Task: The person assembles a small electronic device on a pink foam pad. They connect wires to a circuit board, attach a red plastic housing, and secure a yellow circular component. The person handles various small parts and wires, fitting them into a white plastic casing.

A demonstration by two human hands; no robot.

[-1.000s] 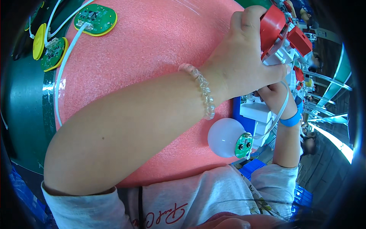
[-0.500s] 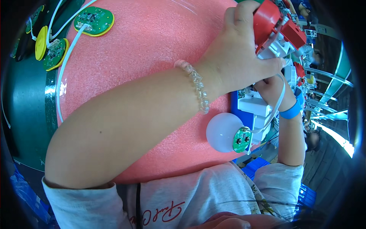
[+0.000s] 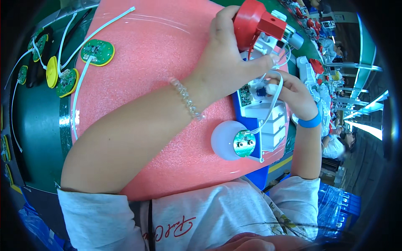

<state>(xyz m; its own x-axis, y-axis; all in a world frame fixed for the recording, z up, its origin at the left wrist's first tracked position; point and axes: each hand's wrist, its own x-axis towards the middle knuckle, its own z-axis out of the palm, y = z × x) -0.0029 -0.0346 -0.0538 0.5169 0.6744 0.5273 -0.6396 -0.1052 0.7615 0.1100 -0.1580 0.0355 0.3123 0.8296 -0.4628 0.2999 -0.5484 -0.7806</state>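
Left hand (image 3: 226, 62) grips the red tool (image 3: 255, 23); right hand (image 3: 293, 94) pinches a white wire (image 3: 272, 104) above the blue fixture (image 3: 251, 121).

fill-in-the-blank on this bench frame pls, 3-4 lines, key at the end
1. The left hand grips a clamp tool whose colour is ____.
2. The foam mat covering the bench is ____.
3. The right hand wears a ____ wristband.
4. The round green circuit board near the fixture sits in a white ____.

Missing words: red; pink; blue; dome
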